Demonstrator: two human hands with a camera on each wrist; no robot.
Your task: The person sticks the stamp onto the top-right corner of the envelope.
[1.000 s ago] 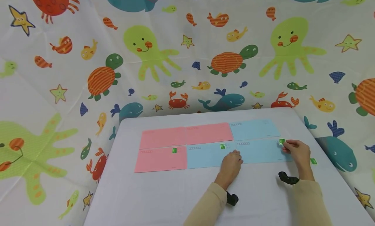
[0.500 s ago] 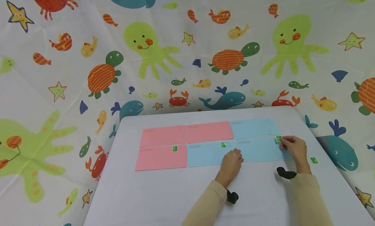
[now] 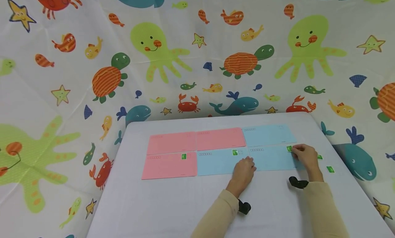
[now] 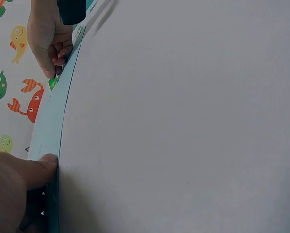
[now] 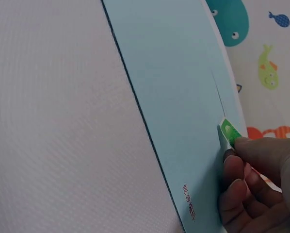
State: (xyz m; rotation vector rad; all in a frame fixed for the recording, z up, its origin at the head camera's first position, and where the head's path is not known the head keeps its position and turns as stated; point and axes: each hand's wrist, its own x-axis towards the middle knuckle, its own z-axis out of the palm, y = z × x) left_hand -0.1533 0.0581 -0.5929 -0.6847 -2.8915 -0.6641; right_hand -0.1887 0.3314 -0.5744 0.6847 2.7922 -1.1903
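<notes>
My right hand (image 3: 308, 158) pinches a small green stamp (image 3: 289, 149) between thumb and fingers. In the right wrist view the stamp (image 5: 229, 131) is tilted, one edge close to the blue envelope (image 5: 174, 87); whether it touches cannot be told. That envelope (image 3: 271, 161) lies at the right of the front row. My left hand (image 3: 242, 173) rests at the seam between it and the middle blue envelope (image 3: 213, 166). The left wrist view has the left thumb (image 4: 40, 170) lying on an envelope edge, its other fingers mostly hidden.
Stamps are on the middle blue envelope (image 3: 235, 152) and the front pink envelope (image 3: 168, 167). Two loose stamps lie right of the right hand, one partly behind it (image 3: 319, 157), one nearer (image 3: 330, 169). Two pink (image 3: 172, 143) and one blue envelope (image 3: 268, 137) form the back row.
The right hand has moved left with its stamp, from the blue envelope's right edge to over its upper right corner. A loose stamp behind it has come into view. The left hand has stayed put.
</notes>
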